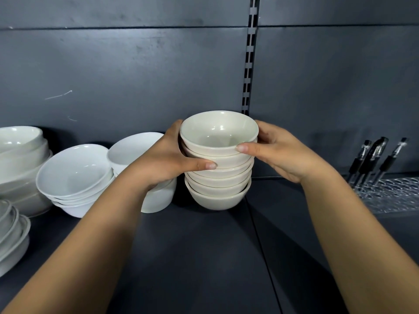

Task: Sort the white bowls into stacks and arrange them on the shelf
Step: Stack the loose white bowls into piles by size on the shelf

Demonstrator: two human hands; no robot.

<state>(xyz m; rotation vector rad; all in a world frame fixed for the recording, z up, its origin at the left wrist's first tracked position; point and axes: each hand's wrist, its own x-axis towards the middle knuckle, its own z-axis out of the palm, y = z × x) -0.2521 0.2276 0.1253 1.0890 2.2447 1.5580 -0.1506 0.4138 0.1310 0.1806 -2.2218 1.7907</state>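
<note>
A stack of several small cream-white bowls (218, 177) stands on the dark shelf (192, 257) near its back wall. My left hand (167, 159) grips the stack's left side, thumb across the front of an upper bowl. My right hand (278, 150) holds the right side, thumb on the top bowl's rim. To the left stand a stack of wider white bowls (74, 180) and another white bowl stack (138, 150), partly hidden behind my left wrist.
Large white bowls (20, 159) are piled at the far left, with smaller dishes (11, 234) in front at the left edge. A clear holder (390, 196) with black pens (374, 157) sits at the right. A slotted upright (250, 64) runs up the back wall.
</note>
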